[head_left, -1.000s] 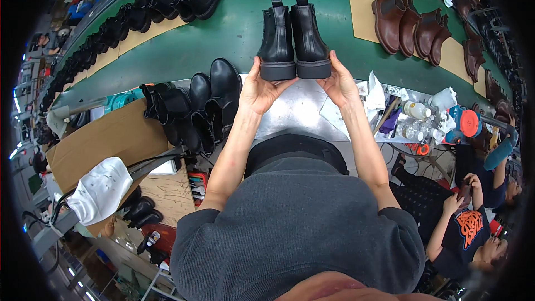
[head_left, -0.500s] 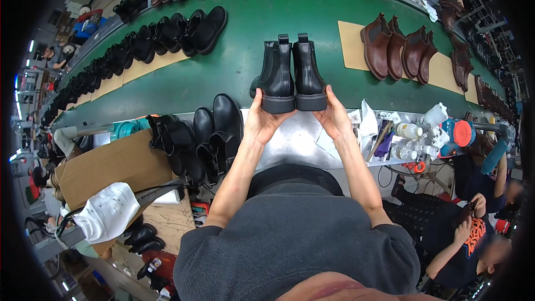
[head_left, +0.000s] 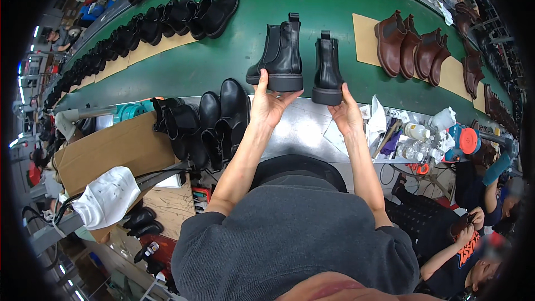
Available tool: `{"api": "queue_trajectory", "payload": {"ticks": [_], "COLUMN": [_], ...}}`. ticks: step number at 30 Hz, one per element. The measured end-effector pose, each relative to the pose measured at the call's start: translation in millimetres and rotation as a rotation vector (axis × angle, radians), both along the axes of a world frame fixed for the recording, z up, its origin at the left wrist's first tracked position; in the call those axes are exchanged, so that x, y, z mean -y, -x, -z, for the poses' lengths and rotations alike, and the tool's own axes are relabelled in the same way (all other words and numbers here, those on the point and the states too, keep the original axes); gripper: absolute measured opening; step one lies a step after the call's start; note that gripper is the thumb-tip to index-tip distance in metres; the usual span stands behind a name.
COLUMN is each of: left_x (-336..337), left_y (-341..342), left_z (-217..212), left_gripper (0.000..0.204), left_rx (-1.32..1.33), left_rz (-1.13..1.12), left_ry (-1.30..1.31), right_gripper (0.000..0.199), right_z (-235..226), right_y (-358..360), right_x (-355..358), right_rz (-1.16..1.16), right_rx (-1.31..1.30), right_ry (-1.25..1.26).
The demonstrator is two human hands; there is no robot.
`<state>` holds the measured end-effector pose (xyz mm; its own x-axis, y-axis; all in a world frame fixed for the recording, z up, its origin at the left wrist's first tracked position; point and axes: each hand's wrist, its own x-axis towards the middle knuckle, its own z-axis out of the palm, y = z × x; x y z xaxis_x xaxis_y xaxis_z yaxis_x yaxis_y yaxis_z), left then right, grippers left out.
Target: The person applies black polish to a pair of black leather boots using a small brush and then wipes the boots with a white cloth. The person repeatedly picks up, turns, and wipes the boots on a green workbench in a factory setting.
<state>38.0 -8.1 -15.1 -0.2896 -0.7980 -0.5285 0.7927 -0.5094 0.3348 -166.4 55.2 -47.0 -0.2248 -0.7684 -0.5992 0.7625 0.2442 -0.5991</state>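
Note:
In my left hand is a black ankle boot, gripped by its thick sole, its side with the elastic panel turned to me and its toe pointing left. My right hand grips the sole and heel of a matching black boot, which shows me its back and pull tab. Both boots are upright with a gap between them, over the near edge of the green table. I cannot tell whether their soles touch the surface.
Black shoes line the far left, brown boots the right on tan card. Black boots stand near my left arm, beside a cardboard sheet. Bottles and cloths lie right of a metal surface. A co-worker is at lower right.
The boots, side by side before, are now apart. The left one has risen farther away and turned its side toward me; the right one has shifted right and slightly nearer.

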Motion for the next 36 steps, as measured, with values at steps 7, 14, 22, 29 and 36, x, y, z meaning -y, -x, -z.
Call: {"api": "queue_trajectory", "payload": {"ticks": [7,14,22,29,36], "left_x": [-1.0,-3.0,-14.4,-35.1,-53.2], "left_y": [3.0,3.4,-5.1,-22.4,-25.0], "left_z": [-6.0,9.4,-7.6,-7.3,-2.2], "left_gripper": [0.079,0.076,0.048,0.045,0.055], "left_rx": [-0.089,0.018,0.048,0.023,-0.098], "left_rz": [-0.013,0.064,0.1,0.176,0.179], "left_ry": [-0.1,0.014,-0.214,-0.219,-0.385], "right_gripper": [0.041,0.042,0.022,0.017,0.019], "right_z": [77.7,62.2,45.9,51.7,58.5], "right_y": [-1.0,-6.6,103.0,152.0,146.7], "right_x": [-79.7,-106.7,-166.9,-176.1,-116.9], "right_rz": [-0.263,-0.288,0.032,0.047,-0.277], "right_rx": [0.13,-0.425,-0.969,-1.367,-1.642], "right_ry": [0.033,-0.134,-0.27,-0.442,-0.484]}}
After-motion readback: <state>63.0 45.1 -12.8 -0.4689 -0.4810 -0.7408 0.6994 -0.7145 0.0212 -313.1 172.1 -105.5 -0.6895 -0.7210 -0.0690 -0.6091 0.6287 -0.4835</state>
